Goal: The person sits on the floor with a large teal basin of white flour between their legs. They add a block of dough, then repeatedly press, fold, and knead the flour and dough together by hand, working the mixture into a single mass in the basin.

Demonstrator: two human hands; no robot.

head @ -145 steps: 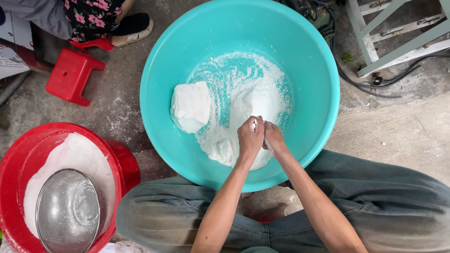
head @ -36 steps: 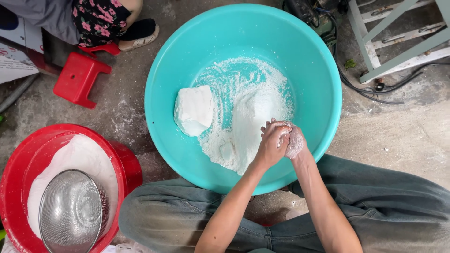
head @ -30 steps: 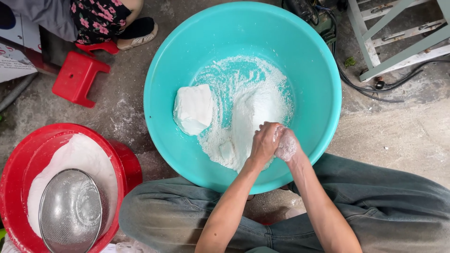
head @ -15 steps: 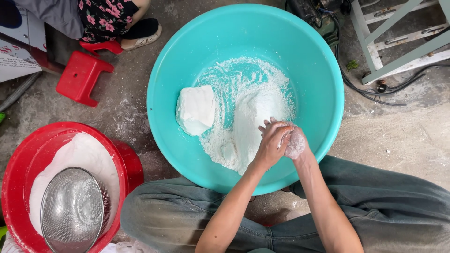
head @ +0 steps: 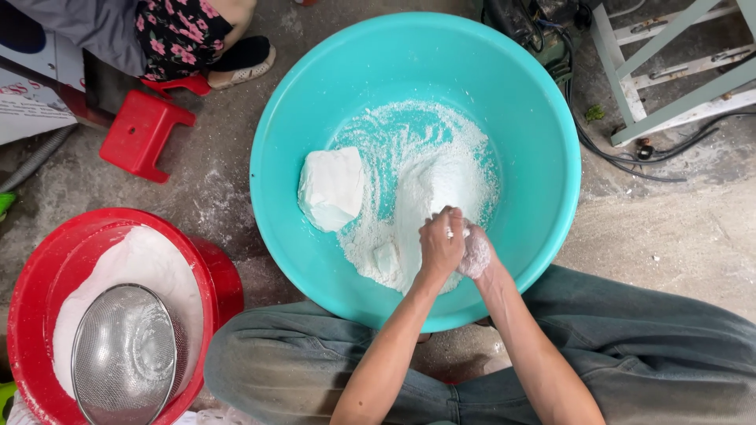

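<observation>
Teal basin (head: 543, 94): on the floor before my knees, holding loose white flour (head: 441, 177) and one large pale block (head: 331, 187) at its left. Red basin (head: 35, 260): to my left, flour inside, round metal sieve (head: 124, 354) resting on it. Red stool (head: 143, 134): beyond it. My left hand (head: 441, 242) and right hand (head: 475, 253): pressed together over the flour, clamped on a floury lump I cannot make out.

even diffuse daylight, bright, soft faint shadows under basin (head: 543, 102) rim and stool (head: 142, 134), no glare, flour (head: 441, 181) near clipping, sharp focus, slight blur on hands, mild edge distortion
</observation>
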